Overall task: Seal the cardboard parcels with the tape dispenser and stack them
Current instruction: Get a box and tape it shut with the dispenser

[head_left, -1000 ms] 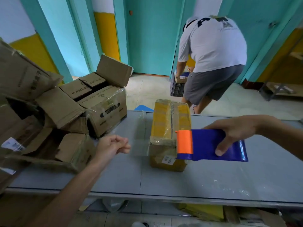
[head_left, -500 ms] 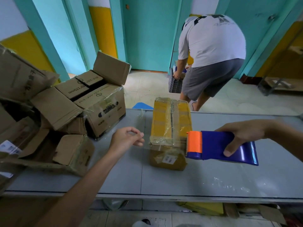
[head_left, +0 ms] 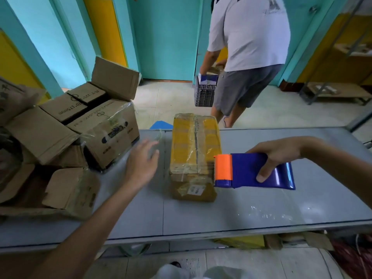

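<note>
While the right hand [head_left: 275, 156] is gripping the blue tape dispenser [head_left: 251, 172], its orange end is sitting at the near right corner of the parcel [head_left: 194, 150]; actual contact is unclear. That parcel, wrapped in yellow and clear tape, is lying lengthwise in the middle of the grey tabletop [head_left: 261, 208]. The left hand [head_left: 142, 164] is hovering just left of it, blurred, fingers spread, holding nothing. Opened cardboard boxes [head_left: 104, 129] are crowding the tabletop's left end. Beyond, a person [head_left: 249, 37] is carrying a dark crate [head_left: 204, 95].
</note>
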The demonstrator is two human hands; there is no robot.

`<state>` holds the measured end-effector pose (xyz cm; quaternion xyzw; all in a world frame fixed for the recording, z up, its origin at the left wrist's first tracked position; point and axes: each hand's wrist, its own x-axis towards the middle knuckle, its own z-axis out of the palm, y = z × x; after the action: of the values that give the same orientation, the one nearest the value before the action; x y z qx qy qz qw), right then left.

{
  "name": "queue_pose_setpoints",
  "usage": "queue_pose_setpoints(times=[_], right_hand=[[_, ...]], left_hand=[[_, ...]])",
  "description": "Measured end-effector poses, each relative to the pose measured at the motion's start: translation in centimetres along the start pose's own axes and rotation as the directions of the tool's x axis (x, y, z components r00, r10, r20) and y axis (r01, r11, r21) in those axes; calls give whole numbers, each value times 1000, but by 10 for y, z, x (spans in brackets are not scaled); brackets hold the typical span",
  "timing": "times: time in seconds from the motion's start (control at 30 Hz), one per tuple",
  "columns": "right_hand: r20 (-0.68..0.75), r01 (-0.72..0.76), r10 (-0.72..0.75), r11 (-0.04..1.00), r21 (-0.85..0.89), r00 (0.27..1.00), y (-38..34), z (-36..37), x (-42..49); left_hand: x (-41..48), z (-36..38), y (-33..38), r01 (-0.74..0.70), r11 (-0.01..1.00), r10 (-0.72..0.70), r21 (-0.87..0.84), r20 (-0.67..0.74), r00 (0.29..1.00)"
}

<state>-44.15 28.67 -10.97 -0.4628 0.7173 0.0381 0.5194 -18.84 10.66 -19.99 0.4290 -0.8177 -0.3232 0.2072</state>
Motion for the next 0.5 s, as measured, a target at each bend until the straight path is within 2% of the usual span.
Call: queue_pose_setpoints(times=[0.03,0.07,0.1,0.17,0.2,0.4,0.5], right_hand=[[7,0,0,1000,9,1000,1,0,1],[11,6,-6,1000,18,1000,1,-1,1],[13,14,-15,1000,23,1000,2,-1,2],[14,29,-29,999,21,999,5,0,4],[17,44,-44,999,21,999,8,1,4],[49,110,-115,989,94,992,21,-2,0],[63,109,-115,991,80,991,38,-9,-10]], left_hand=[[4,1,17,-187,982,189,39,-54,980],[5,6,34,-331,939,333,91,-18,943],[4,16,46,-414,897,408,152,73,910],[-1,44,52,-450,823,363,346,289,886],[-4,55,47,-444,790,315,422,342,885],[1,64,33,-449,749,301,487,354,886],[0,60,31,-439,765,295,471,349,890]])
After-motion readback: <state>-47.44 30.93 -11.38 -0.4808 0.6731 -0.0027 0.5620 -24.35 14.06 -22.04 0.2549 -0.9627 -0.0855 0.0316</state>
